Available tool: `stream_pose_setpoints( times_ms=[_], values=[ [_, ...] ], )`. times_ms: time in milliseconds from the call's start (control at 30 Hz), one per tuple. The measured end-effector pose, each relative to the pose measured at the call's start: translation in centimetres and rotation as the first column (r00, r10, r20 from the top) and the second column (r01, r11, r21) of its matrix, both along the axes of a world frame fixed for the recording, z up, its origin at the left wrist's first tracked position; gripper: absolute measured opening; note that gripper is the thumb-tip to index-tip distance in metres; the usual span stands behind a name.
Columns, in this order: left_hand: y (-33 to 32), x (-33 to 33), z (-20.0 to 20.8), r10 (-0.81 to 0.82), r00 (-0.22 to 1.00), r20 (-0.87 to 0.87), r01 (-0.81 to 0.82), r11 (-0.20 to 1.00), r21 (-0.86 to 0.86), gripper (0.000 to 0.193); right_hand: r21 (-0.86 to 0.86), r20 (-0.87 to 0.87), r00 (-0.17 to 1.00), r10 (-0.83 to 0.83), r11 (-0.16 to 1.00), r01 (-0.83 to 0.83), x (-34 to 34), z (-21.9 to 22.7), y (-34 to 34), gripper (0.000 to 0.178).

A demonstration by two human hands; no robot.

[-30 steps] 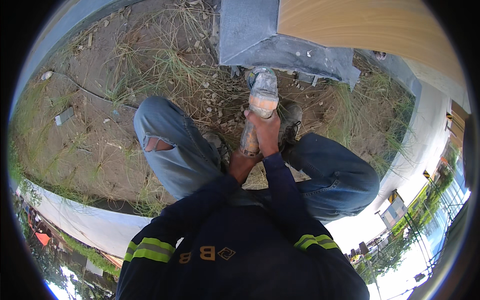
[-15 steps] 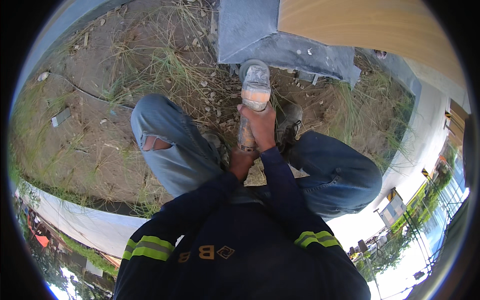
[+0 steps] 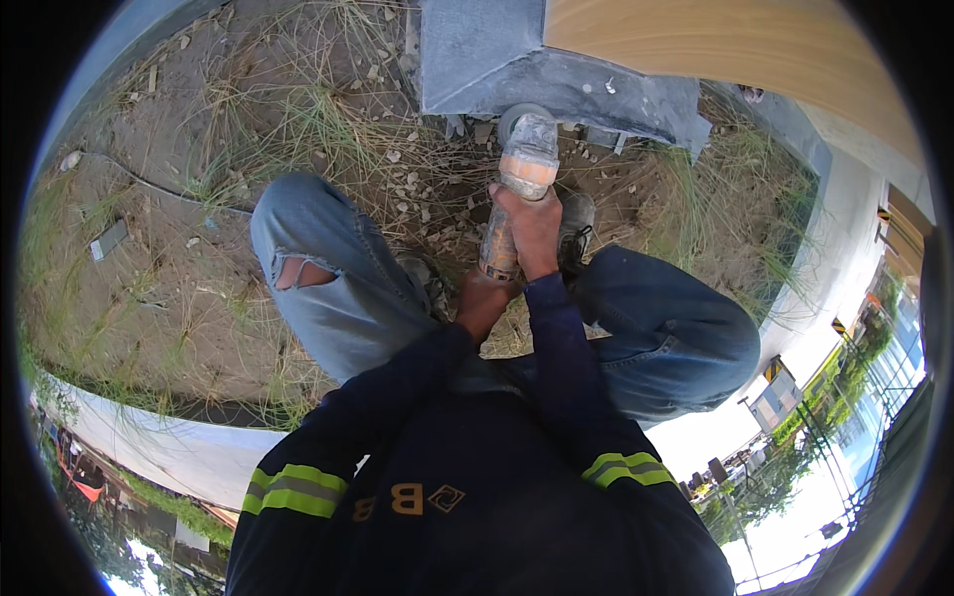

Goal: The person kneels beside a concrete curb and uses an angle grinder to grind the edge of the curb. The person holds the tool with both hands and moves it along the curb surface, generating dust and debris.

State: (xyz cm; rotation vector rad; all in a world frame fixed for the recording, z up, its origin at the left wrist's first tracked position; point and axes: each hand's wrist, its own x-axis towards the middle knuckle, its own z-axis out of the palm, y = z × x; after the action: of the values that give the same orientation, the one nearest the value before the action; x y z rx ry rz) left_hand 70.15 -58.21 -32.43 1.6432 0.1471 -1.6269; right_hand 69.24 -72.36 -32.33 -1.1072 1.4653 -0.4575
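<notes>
A dusty, orange-banded angle grinder (image 3: 528, 167) stretches away from me between my knees. My right hand (image 3: 535, 230) wraps round its body just behind the head. Nearer to me, my left hand (image 3: 485, 301) grips the rear end of the tool. The grinder's round disc (image 3: 518, 115) lies at the near lower edge of a grey concrete ledge (image 3: 606, 97); whether it touches, and whether it spins, I cannot tell. The head hides part of the disc.
Dry soil with grass tufts (image 3: 328, 129) and stone chips surrounds my boots. A cable (image 3: 149, 183) runs along the ground at left, near a small grey block (image 3: 108, 240). A tan panel (image 3: 715, 45) rises above the ledge. White walls (image 3: 149, 417) curve behind.
The grinder and both hands have shifted to the right along the ledge's edge, with the head also slightly farther away. Both hands keep their grip. The whole view has shifted a little.
</notes>
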Motion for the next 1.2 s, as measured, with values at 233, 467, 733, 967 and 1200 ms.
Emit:
stream_pose_setpoints(
  times_ms=[233, 467, 733, 967, 1200],
  values=[
    [1.1, 0.7, 0.6, 0.183, 0.983, 0.015, -0.184, 0.983, 0.025, 0.016, 0.030, -0.004, 0.991, 0.133, 0.991, -0.133, 2.2, -1.4, 1.6, 0.049],
    [-0.3, 0.6, 1.1, 0.106, 0.994, -0.012, -0.106, 0.994, -0.007, 0.016, 0.025, 0.063, 0.998, 0.012, 1.000, -0.014, 0.3, -0.6, 0.0, 0.044],
    [0.8, 1.1, 1.1, 0.114, 0.993, -0.010, -0.113, 0.993, 0.034, 0.017, 0.015, -0.029, 0.991, 0.129, 0.992, -0.129, 2.3, -0.8, 1.2, 0.040],
    [-1.4, 0.9, 1.9, 0.071, 0.997, -0.040, -0.068, 0.995, 0.069, 0.017, 0.040, 0.030, 1.000, 0.003, 0.999, -0.004, 0.7, -0.1, -0.8, 0.037],
    [0.8, 1.3, 1.6, 0.207, 0.977, -0.042, -0.204, 0.976, 0.075, 0.017, 0.004, -0.026, 0.986, 0.167, 0.986, -0.167, 2.5, -0.8, 1.1, 0.052]
  ],
)
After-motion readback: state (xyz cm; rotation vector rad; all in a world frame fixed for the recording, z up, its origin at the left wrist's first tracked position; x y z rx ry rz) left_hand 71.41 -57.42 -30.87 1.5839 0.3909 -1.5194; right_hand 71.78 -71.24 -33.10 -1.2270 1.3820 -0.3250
